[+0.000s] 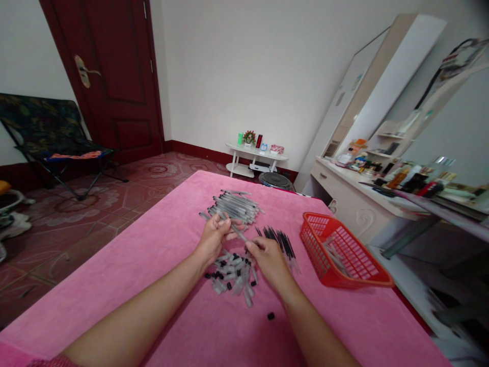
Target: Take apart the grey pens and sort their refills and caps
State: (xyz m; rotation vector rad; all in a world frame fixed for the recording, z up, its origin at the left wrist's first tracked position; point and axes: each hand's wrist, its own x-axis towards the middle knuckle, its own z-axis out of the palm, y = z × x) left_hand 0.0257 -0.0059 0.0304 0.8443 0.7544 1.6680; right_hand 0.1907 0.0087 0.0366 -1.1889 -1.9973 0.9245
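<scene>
A slim translucent pen barrel (pixel 239 233) slants between my two hands above the pink cloth. My left hand (pixel 216 234) is closed on its upper left end, thumb on top. At the lower right end, my right hand (pixel 269 257) pinches it with thumb and fingers; the exact tip is hidden by them. Behind my left hand lies a pile of grey-clear pen barrels (pixel 235 205). Beneath the hands is a heap of clear and black pen caps (pixel 237 278). Thin dark pen refills (pixel 282 239) lie in a row just beyond my right hand.
A red plastic basket (pixel 328 270) with some pale pieces inside stands on the table's right. One black cap piece (pixel 271 316) lies apart near the front. A cluttered dresser (pixel 344 178) is to the right, a folding chair (pixel 49 132) far left.
</scene>
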